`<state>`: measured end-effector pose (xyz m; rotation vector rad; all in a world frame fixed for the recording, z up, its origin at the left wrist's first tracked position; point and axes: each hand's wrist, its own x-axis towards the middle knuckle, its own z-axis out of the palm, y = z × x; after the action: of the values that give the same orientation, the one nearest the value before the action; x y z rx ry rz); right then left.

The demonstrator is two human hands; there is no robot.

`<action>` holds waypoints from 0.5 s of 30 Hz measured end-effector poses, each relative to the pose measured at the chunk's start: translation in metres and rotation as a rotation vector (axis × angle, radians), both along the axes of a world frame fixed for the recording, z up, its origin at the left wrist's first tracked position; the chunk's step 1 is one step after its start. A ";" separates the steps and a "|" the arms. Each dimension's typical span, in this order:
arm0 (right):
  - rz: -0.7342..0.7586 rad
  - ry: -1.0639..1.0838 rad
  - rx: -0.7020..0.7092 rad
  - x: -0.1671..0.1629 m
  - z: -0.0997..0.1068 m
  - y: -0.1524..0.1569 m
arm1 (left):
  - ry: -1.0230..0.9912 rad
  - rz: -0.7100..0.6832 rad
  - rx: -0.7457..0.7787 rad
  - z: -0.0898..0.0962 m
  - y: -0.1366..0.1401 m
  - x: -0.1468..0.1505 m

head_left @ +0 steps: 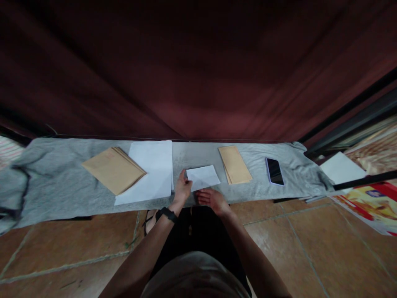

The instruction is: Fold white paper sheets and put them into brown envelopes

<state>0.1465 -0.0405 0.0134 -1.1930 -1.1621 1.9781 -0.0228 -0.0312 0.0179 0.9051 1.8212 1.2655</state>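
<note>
A folded sheet of white paper (203, 177) lies on the grey cloth in front of me. My left hand (182, 188) pinches its left end between thumb and fingers. Just below the paper's near edge, my right hand (211, 200) rests palm partly up with its fingers stretched out, holding nothing. Left of my hands is a stack of larger white sheets (155, 167), partly covered by a pile of brown envelopes (111, 169). To the right lie a few narrower brown envelopes (235, 164).
Grey cloth (58, 178) covers the long, narrow surface. A phone (275, 171) lies on it at the right. Behind hangs a dark red curtain (198, 82). A dark rack with a printed red and yellow package (372, 205) stands at far right, above the tiled floor (279, 236).
</note>
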 end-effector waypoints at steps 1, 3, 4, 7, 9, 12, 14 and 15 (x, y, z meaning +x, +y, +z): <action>0.021 -0.007 -0.024 0.004 0.000 0.000 | 0.073 -0.029 -0.007 -0.001 0.001 -0.004; 0.000 -0.076 0.041 0.010 0.002 0.003 | 0.184 -0.095 -0.022 -0.002 0.004 -0.011; -0.036 -0.141 0.144 0.012 0.003 0.005 | 0.221 -0.121 -0.036 -0.002 0.005 -0.013; -0.109 -0.410 0.604 0.011 0.006 0.016 | 0.281 -0.162 -0.082 -0.002 0.007 -0.015; -0.048 -0.581 0.878 0.008 0.006 0.025 | 0.301 -0.173 -0.097 -0.002 0.009 -0.015; 0.130 -0.798 1.100 0.002 0.003 0.035 | 0.344 -0.195 -0.097 -0.002 0.009 -0.015; 0.200 -0.919 1.166 -0.002 -0.001 0.038 | 0.396 -0.197 -0.098 -0.001 0.007 -0.015; 0.215 -0.966 1.184 -0.004 -0.003 0.040 | 0.435 -0.191 -0.097 0.000 0.005 -0.014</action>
<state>0.1426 -0.0009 0.0101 -1.2769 -2.4559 0.3655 -0.0369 -0.0260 0.0177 1.3423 2.0434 0.9006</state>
